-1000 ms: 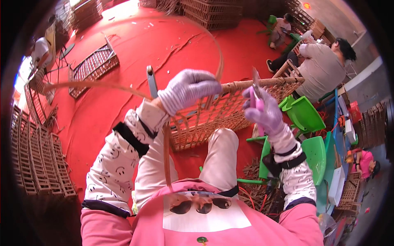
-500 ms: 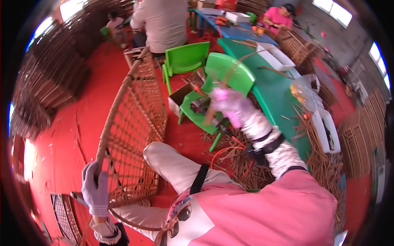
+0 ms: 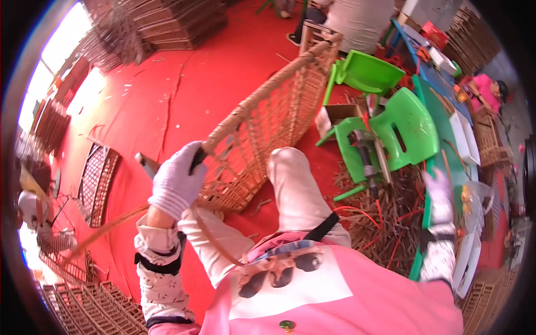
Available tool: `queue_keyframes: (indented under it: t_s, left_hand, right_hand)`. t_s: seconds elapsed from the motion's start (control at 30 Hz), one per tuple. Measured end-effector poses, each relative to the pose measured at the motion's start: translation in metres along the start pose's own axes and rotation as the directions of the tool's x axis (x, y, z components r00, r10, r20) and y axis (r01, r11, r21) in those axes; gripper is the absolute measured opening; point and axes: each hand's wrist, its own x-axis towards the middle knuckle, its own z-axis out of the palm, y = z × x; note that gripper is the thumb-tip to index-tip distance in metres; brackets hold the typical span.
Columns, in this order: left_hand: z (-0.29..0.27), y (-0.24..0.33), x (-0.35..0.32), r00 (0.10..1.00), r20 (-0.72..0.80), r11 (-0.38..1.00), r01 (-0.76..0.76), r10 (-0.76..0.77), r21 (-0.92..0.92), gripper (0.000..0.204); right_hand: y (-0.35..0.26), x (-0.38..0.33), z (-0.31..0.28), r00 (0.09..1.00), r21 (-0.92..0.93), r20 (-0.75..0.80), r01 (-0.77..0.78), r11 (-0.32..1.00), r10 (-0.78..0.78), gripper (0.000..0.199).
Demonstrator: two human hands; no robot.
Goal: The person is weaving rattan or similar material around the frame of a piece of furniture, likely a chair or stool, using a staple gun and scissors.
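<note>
Left of centre, your left hand (image 3: pixel 176 183) is closing its grip on the woven rattan panel (image 3: pixel 268 128) leaning across your knee. Your right hand (image 3: pixel 438 190), blurred at the green worktop (image 3: pixel 441 111): grip unreadable. One-handed, the panel could be tipping; the loose cane strand (image 3: pixel 106 229) may be snagging.

A red floor (image 3: pixel 184 95) fills most of the view, littered with pale scraps. Strong daylight pours in at ten o'clock, washing out that edge. Stacks of woven panels (image 3: pixel 178 22) stand at twelve o'clock, with more piled at seven o'clock (image 3: pixel 84 307). Two green plastic chairs (image 3: pixel 407 128) sit at two o'clock beside a long green table (image 3: pixel 446 139) that carries white trays. Loose cane strips (image 3: pixel 385 223) lie heaped at four o'clock.
</note>
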Motion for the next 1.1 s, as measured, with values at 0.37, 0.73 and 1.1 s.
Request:
queue_keyframes:
  t_s: [0.37,0.73,1.1]
  left_hand:
    - [-0.018,-0.026,0.012,0.983,0.035,0.982,0.183,-0.182,-0.054,0.031]
    - [-0.019,0.000,0.002,0.913,0.081,0.916,0.397,-0.401,0.058,0.033]
    - [-0.021,0.011,0.026,0.950,0.253,0.976,0.207,-0.185,-0.063,0.030]
  right_hand:
    - [-0.063,0.123,0.213,0.973,-0.014,0.200,0.116,0.993,-0.111,0.021]
    - [-0.028,0.218,0.289,0.943,-0.133,0.311,-0.080,0.988,0.118,0.038]
    - [0.025,0.182,0.259,0.978,0.525,-0.171,0.193,0.829,-0.120,0.009]
